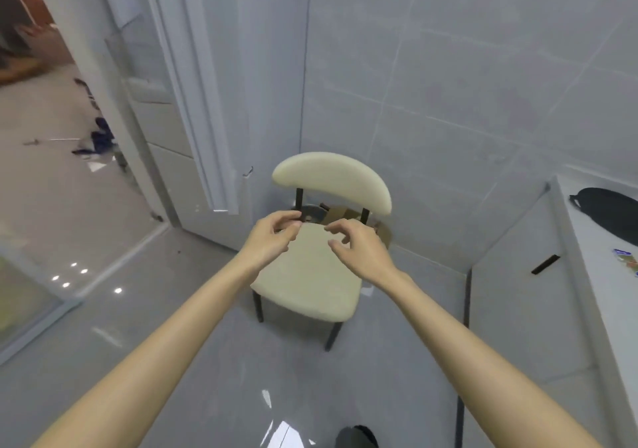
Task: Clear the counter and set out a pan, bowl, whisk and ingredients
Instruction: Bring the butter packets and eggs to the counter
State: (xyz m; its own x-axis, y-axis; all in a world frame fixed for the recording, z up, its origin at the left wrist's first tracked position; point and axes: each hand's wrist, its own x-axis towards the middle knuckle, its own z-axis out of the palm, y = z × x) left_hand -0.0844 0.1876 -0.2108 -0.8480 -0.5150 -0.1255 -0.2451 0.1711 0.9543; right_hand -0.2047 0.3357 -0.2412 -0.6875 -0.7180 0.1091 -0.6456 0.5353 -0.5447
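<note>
Grips: both mine, arms stretched out ahead over a chair (310, 275), nowhere near the table.
Left grip (272, 237): fingers curled, thumb close to the forefinger, tips at the rear edge of the seat by the left black post (299, 199). Too blurred to tell if it pinches anything.
Right grip (359, 247): fingers loosely curled and spread, nothing in it, hovering above the rear right of the seat, not touching.
Gap: the two grips sit near each other, apart.
Chair: cream seat, curved cream backrest (331, 175), black legs, standing in the corner of the grey tiled wall (448, 85).
Behind chair: round dark thing (312, 213) and brown cardboard (345, 213), seen through the gap under the backrest; can't identify either.
Table (593, 240): white, at the right edge of view, well apart from both grips.
On table: black object (607, 209) at the far end, cut off by the frame, type unclear; small colourful packet (626, 262) nearer me, also cut off.
Floor (207, 361): glossy grey, light reflections.
Left side: open doorway (51, 137) to another room, blurred clutter on its floor.
</note>
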